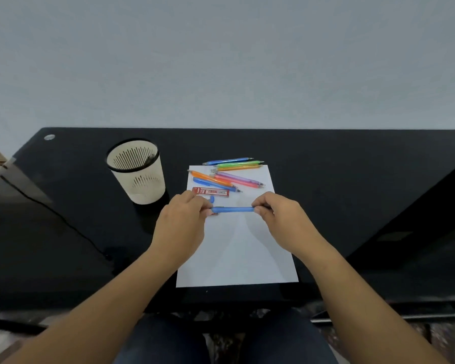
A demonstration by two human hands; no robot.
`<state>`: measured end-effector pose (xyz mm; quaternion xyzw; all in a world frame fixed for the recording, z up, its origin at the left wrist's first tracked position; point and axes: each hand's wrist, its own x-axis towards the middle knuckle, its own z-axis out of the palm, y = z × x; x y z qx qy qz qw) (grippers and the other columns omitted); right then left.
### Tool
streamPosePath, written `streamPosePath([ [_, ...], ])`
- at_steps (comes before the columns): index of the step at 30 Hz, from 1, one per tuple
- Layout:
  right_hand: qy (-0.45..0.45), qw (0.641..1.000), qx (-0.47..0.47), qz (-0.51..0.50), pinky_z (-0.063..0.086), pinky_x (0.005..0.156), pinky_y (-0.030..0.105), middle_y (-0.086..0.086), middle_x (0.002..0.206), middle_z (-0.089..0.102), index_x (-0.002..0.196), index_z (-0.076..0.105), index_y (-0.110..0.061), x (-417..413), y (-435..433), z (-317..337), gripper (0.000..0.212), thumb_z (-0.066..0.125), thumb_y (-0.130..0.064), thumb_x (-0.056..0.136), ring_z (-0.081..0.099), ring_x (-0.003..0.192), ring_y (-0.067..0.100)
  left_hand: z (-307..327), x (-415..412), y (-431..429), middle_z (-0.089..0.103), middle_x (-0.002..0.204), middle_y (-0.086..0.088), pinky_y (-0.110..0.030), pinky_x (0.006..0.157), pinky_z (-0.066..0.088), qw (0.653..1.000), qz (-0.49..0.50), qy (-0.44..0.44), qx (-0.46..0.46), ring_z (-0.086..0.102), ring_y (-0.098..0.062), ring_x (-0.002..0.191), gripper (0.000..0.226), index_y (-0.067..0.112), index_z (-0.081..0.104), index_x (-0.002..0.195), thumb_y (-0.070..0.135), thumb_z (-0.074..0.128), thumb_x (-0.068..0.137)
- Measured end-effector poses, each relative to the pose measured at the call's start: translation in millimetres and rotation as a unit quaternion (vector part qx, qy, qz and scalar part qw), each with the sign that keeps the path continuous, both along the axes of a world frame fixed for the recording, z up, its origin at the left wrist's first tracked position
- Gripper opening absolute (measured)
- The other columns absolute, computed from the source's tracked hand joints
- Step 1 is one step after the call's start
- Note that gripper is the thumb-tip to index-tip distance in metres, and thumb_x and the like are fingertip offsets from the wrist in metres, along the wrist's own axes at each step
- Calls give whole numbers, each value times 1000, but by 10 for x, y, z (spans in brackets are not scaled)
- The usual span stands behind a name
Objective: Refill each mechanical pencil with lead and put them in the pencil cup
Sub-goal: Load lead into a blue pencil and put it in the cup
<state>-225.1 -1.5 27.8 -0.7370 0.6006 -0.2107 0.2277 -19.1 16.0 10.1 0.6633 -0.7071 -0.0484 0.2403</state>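
Pencil [233,210] in left hand [183,219], right hand [280,219]; seven [238,178] loose.

Dim even light, soft glare on black desk [326,179], wide-angle bending and blur at edges

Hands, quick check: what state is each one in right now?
Left hand: closed, pinching the left end of the blue mechanical pencil.
Right hand: closed, pinching the right end of the same pencil.
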Motion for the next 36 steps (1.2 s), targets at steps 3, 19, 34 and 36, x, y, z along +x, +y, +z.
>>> streamPosePath([
  [3, -2, 1000, -5, 1, 47, 79, 17, -10, 100, 61, 111, 63, -24, 4, 164, -53, 19, 52, -24, 97, 55, 86, 6, -38, 15, 159, 59, 106, 6, -27, 82, 49, 1000, -7, -21, 1, 50, -9, 96, 24, 24, 65, 117, 30, 55, 96],
  [19, 125, 991, -38, 33, 34, 93, 25, -15, 113, 55, 117, 63, -32, -40, 323, -384, 25, 48, -34, 98, 35, 98, 1, -350, 11, 387, 57, 111, 12, -24, 84, 41, 997, -13, -62, 49, 45, -7, 99, 23, 31, 61, 113, 39, 45, 98],
  [34, 128, 988, -69, -44, 36, 81, 24, -14, 98, 54, 111, 63, -29, -47, 404, -316, 21, 52, -35, 95, 45, 90, 7, -309, 124, 418, 54, 119, 9, -28, 87, 41, 999, 29, -31, 30, 46, -9, 106, 35, 28, 53, 127, 41, 52, 94],
  [36, 138, 986, -68, -68, 39, 79, 24, -11, 96, 55, 109, 63, -26, -10, 446, -321, 21, 51, -35, 95, 47, 87, 7, -306, 145, 419, 54, 119, 9, -28, 86, 41, 999, 32, -30, 30, 46, -10, 106, 36, 28, 53, 127, 41, 52, 94],
])
